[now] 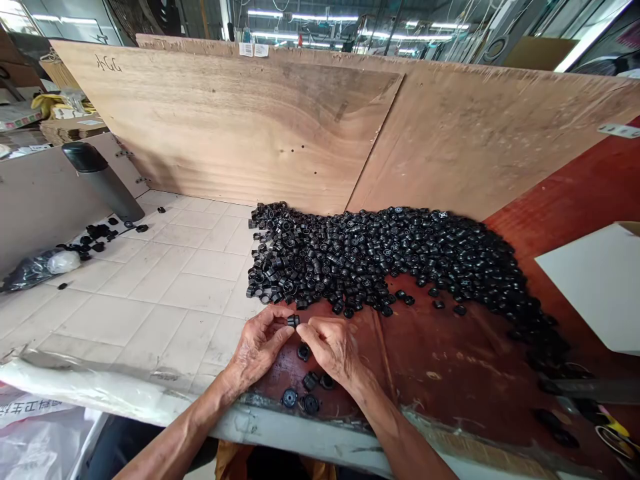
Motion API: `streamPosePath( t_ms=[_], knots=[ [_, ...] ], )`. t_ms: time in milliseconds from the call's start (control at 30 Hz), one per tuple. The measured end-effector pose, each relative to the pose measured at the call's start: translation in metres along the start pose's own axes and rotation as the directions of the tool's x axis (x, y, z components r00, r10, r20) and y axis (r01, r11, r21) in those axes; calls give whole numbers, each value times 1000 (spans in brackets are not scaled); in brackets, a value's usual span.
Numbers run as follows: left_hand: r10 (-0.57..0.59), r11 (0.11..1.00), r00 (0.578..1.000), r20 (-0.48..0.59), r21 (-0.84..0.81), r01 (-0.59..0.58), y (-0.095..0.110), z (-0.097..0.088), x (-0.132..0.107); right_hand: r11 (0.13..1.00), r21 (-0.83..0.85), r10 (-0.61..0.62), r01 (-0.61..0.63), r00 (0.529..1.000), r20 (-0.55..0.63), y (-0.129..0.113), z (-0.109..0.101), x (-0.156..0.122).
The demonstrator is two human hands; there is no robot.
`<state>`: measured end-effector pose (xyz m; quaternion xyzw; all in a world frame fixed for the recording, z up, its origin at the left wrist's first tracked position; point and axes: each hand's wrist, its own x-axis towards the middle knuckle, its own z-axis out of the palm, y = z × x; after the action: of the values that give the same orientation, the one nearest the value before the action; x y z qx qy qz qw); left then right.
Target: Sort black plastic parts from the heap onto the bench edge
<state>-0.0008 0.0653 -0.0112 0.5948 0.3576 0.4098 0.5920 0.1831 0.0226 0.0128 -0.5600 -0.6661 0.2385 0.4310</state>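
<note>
My left hand (259,347) and my right hand (334,348) meet at the near edge of the worktable, fingertips pinched together on one small black plastic ring part (293,321). Both hands are closed around it. Below and between my wrists lie several loose black round parts (310,392) on the dark red surface. Just beyond my fingers spreads a big heap of the same black parts (380,257), reaching from the table's middle to the right.
Plywood boards (240,120) stand upright behind the heap. A grey tumbler with a black lid (103,180) leans at the far left beside a few scattered black parts and a plastic bag (37,267). A white sheet (597,283) lies at the right.
</note>
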Motion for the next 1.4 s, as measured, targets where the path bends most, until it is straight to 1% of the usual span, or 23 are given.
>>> streamPosePath(
  t_ms=[133,200,267,367,500,633,733,833,900,967,1100,1200,1300,1333,1367,1400],
  knots=[
    [-13,999,1000,-2,-34,13,0,1,0,999,24,26,-25,1000,-7,-2,-1,0],
    [-10,1000,1000,3,-29,10,1,0,0,1000,7,14,-14,1000,-10,-1,-2,1],
    [-7,1000,1000,7,-14,7,3,0,0,1000,-5,-9,9,999,-39,-1,-2,1],
    [-1,1000,1000,16,7,1,4,0,0,999,22,-34,35,998,-51,1,-2,2],
    [-10,999,1000,28,34,9,5,0,0,999,-43,-8,7,999,-39,1,0,2],
    [-7,999,1000,27,40,6,8,1,-1,999,-4,-32,32,998,-45,1,1,2],
    [5,998,1000,24,61,-6,9,2,-1,1000,-19,-17,16,997,-71,1,0,2],
    [-12,999,1000,18,39,11,10,2,-1,999,29,-37,38,999,-40,0,-1,2],
    [-24,1000,999,28,14,24,11,2,-1,999,44,-14,15,1000,-22,0,-1,2],
    [-27,1000,999,33,-3,27,12,2,0,999,45,18,-17,999,-34,0,0,2],
    [-36,999,999,27,-25,37,16,3,-1,996,82,-23,26,999,-37,0,0,2],
    [-59,996,997,46,-68,62,18,4,-1,994,109,33,-30,999,-27,-3,-1,2],
    [-83,990,992,96,-109,93,16,3,0,990,130,57,-56,998,-5,-5,-1,1],
    [-73,993,992,102,-84,82,13,3,0,984,149,95,-95,995,7,-5,0,1],
    [-46,999,994,97,-24,48,10,2,0,970,183,158,-160,987,26,-4,3,2],
    [4,998,997,78,67,-9,7,0,0,943,229,236,-242,970,53,-3,5,2]
  ],
)
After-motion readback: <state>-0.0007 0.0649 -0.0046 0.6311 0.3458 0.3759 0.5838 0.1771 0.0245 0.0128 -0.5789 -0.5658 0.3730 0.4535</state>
